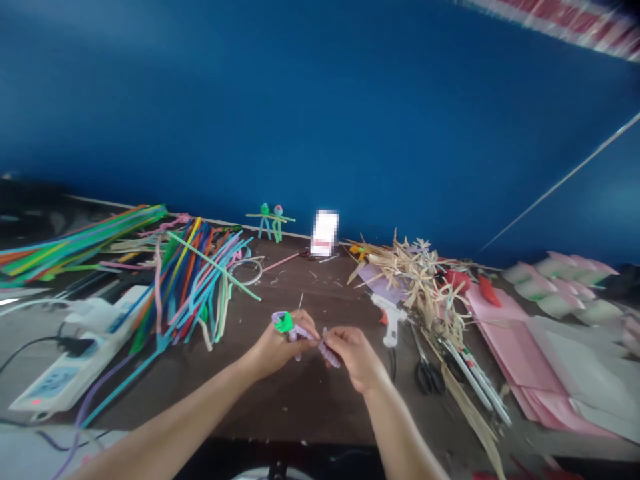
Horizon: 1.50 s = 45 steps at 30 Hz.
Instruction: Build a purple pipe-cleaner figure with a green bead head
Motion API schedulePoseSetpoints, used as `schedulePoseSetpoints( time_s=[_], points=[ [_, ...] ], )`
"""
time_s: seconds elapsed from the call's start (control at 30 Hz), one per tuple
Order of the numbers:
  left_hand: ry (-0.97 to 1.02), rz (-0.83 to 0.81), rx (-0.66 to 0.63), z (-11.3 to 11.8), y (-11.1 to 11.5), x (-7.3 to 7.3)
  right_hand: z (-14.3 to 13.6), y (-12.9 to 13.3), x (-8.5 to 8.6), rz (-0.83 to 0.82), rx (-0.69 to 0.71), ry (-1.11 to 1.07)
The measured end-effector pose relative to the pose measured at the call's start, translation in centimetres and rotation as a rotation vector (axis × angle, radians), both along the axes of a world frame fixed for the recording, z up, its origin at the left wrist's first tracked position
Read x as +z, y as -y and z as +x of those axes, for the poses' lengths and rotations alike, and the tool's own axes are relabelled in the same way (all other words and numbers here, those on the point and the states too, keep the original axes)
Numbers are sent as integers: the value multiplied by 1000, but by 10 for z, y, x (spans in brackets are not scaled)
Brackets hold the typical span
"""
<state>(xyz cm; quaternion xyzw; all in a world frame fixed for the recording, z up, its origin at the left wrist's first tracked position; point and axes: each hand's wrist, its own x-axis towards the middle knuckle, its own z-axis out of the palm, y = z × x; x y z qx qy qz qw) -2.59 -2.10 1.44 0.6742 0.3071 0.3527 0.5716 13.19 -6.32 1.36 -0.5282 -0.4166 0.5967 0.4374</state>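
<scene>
My left hand (pixel 287 343) is closed on a small pipe-cleaner figure (pixel 303 331), lilac with a bright green part at its left end. The fingers of my right hand (pixel 345 350) pinch the lilac coiled part of the same figure, whose right end sticks out below them. Both hands are close together over the dark table (pixel 300 413), fingertips nearly touching. A thin pale stem points up from behind my left hand. Finer detail of the figure is blurred.
Bundles of coloured pipe cleaners (pixel 190 280) and a white power strip (pixel 80 360) lie left. Two small figures (pixel 271 221) and a bright phone (pixel 325 232) stand behind. Rightward are a glue gun (pixel 393 320), scissors (pixel 429 377), dried husks (pixel 420 273) and pink sheets (pixel 520 347).
</scene>
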Motion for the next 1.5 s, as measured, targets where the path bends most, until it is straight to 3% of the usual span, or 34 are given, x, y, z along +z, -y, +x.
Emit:
schedulePoseSetpoints(
  time_s=[0.2,0.37,0.57,0.77,0.97,1.23,1.4,1.5],
  points=[
    [19,192,-6,0,2,-1,-4,1,-7,-121,36,-185],
    [87,117,34,3,2,-8,-2,3,-7,-87,-12,-190],
    [25,121,-25,2,-1,0,3,7,-4,-119,48,-221],
    [-11,-117,-39,4,1,-1,2,6,-2,-96,51,-188],
    [93,-268,31,11,1,1,1,2,1,45,20,122],
    [262,-595,128,17,-2,1,0,2,14,411,6,737],
    [275,-546,172,19,-2,-5,-7,7,14,592,-87,897],
    [260,-533,158,19,-1,-8,-9,9,13,608,-79,969]
  ],
)
